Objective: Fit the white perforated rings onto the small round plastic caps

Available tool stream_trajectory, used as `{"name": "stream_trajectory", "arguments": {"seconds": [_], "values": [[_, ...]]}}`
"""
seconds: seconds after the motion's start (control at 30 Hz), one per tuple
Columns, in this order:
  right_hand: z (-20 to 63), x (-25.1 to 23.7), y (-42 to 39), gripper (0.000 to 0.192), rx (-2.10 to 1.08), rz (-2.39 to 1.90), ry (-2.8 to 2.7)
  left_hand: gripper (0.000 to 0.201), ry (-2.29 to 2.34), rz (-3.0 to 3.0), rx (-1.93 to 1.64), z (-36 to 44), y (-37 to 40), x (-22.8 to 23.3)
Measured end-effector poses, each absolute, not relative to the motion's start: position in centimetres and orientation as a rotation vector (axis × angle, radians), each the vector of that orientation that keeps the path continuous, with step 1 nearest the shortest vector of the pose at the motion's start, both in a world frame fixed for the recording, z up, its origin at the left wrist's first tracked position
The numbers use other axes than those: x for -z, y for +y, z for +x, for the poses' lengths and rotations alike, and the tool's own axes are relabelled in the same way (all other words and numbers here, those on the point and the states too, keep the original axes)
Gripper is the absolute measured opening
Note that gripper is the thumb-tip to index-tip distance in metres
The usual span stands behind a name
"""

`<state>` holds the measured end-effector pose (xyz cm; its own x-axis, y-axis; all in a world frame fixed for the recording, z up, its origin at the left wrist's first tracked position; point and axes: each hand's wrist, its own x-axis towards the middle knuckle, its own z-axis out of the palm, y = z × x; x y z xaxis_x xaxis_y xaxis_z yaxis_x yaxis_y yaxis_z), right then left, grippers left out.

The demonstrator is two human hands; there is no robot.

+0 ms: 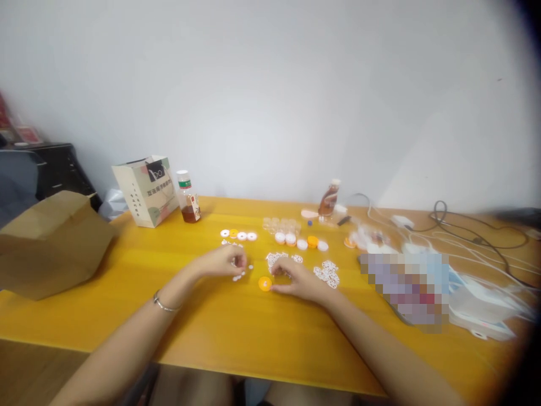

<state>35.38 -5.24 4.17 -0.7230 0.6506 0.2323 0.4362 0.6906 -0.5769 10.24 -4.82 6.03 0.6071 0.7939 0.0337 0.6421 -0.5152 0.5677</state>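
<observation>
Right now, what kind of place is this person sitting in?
Probably a plain room used for small handwork, maybe an office. A yellow wooden table stands against a bare white wall, with little caps laid out, tangled cables and a paper bag.

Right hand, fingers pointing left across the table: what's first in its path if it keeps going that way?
Likely the orange cap, right at the right hand's fingertips; whether they already touch it is unclear. Beyond lie small white pieces under the left hand.
</observation>
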Motion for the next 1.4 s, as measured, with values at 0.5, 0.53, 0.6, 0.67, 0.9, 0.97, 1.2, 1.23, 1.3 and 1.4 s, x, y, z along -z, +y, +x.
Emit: {"name": "stream_trajectory", "arguments": {"seconds": [0.5,0.53,0.6,0.67,0.9,0.97,1.2,1.23,1.3,1.4], "values": [[34.5,-3.1,-5.5,0.023,-0.792,-0.793,-2.462,0.011,0.945,2.375,-0.570,14.1,-5.7,-2.7],[34.5,-3.1,-5.5,0.022,-0.795,-0.788,-2.460,0.012,0.951,2.375,-0.578,14.1,-5.6,-2.6],[34.5,-3.0,-5.4,0.022,-0.799,-0.783,-2.459,0.014,0.967,2.378,-0.596,14.2,-5.6,-2.4],[34.5,-3.0,-5.3,0.022,-0.800,-0.785,-2.462,0.014,0.976,2.378,-0.609,14.3,-5.5,-2.3],[34.4,-2.7,-5.1,0.023,-0.799,-0.778,-2.443,0.014,0.974,2.346,-0.627,14.4,-5.5,-2.1],[34.4,-2.6,-5.1,0.024,-0.800,-0.776,-2.436,0.015,0.967,2.332,-0.631,14.4,-5.5,-2.1],[34.5,-2.5,-5.0,0.022,-0.741,-0.770,-2.464,0.015,0.958,2.222,-0.645,14.5,-5.2,-1.6],[34.5,-2.5,-5.0,0.021,-0.718,-0.766,-2.478,0.015,0.951,2.197,-0.644,14.5,-5.2,-1.5],[34.6,-2.5,-5.0,0.019,-0.675,-0.746,-2.507,0.016,0.937,2.156,-0.645,14.5,-5.0,-1.4],[34.6,-2.5,-4.9,0.019,-0.643,-0.708,-2.539,0.016,0.932,2.136,-0.663,14.4,-4.9,-1.2]]}}
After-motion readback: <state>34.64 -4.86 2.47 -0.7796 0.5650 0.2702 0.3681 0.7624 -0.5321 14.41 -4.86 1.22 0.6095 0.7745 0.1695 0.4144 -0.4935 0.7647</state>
